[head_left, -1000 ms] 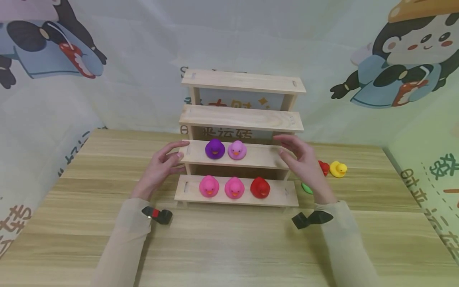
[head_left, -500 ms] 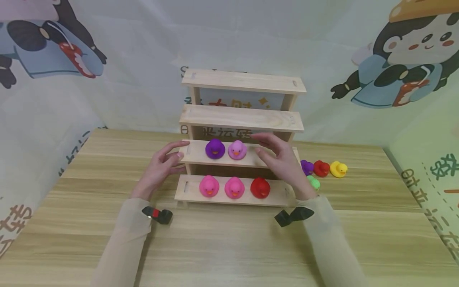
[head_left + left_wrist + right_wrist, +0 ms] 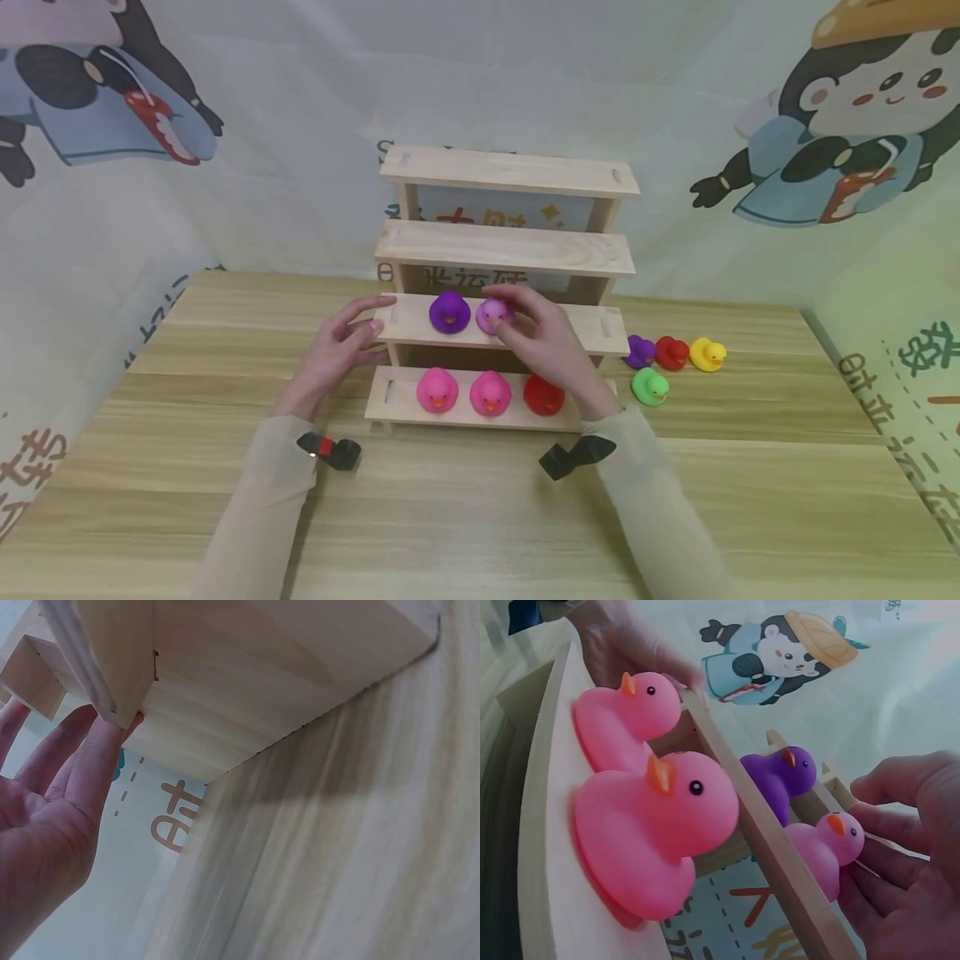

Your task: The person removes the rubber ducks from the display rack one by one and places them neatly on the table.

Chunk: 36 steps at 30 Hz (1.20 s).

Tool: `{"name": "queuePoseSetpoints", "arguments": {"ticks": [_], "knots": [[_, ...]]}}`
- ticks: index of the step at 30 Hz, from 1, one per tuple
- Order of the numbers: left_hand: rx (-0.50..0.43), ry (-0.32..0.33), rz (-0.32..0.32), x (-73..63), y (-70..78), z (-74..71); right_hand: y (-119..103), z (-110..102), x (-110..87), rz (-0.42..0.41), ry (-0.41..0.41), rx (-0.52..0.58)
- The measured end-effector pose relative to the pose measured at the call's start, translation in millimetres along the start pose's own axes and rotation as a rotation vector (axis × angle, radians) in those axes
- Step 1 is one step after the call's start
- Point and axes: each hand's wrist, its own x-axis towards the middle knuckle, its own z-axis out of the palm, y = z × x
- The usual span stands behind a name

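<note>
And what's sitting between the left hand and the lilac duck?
In the head view, a dark purple toy duck sits between the left hand and the lilac toy duck, on the same wooden shelf.

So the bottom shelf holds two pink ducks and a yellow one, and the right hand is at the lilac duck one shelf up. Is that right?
Not quite: the third duck on the bottom shelf is red, not yellow, as the head view shows. The rest stands: two pink ducks beside it, and the right hand at the lilac duck one shelf up.
</note>
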Motion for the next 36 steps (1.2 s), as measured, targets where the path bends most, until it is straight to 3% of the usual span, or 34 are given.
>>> {"name": "queuePoseSetpoints", "arguments": {"ticks": [6, 19, 36], "knots": [[0.010, -0.004, 0.001, 0.4, -0.1, -0.1, 3, 4, -0.6, -0.002, 0.038, -0.041], [0.026, -0.005, -0.013, 0.2, 0.0, -0.5, 6, 1, -3.2, -0.035, 0.091, -0.007], [0.027, -0.001, -0.015, -0.1, 0.1, 0.3, 2, -26, -17.9, -0.041, 0.133, -0.007]]}}
